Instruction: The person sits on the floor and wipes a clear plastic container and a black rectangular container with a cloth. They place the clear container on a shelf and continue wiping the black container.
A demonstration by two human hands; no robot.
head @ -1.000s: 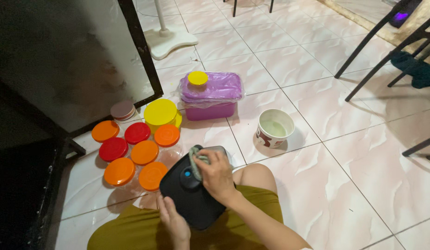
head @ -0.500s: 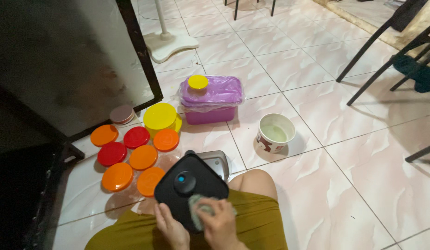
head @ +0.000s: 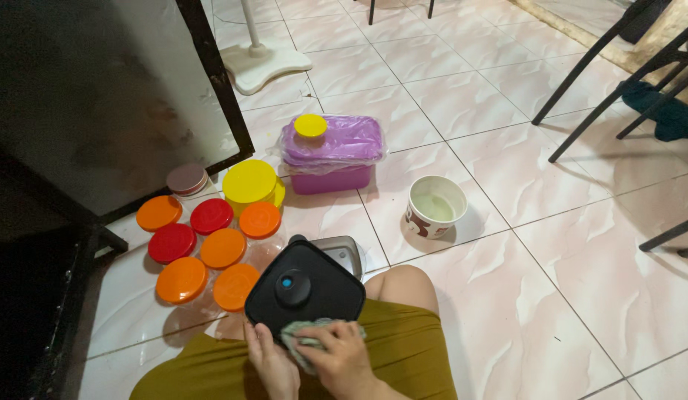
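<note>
Black plastic lid (head: 305, 296), squarish with a round knob and a blue dot at its centre, is held tilted over the person's lap, above the olive-clad thighs, its far edge over a grey container (head: 342, 254) on the floor. A greenish cloth (head: 308, 342) is pressed against the lid's near edge by the right hand (head: 342, 361), fingers closed around the cloth. The lid's near left corner is steadied by the left hand (head: 274, 361); whether the fingers wrap under the edge cannot be told, since that side is hidden. The step in hand is judged to be wiping the lid's near rim. The next move would likely call for the cloth to be drawn along an uncleaned edge while the lid is kept braced, or for the lid to be turned. Just left of the lid, a cluster of jars with orange and red lids (head: 211, 248) stands on the tiled floor (head: 507, 133), with a yellow-lidded tub (head: 251, 182) behind them. Farther back a purple box (head: 332, 152) is seen, and to the right a white bowl (head: 436, 206) holding pale liquid.
</note>
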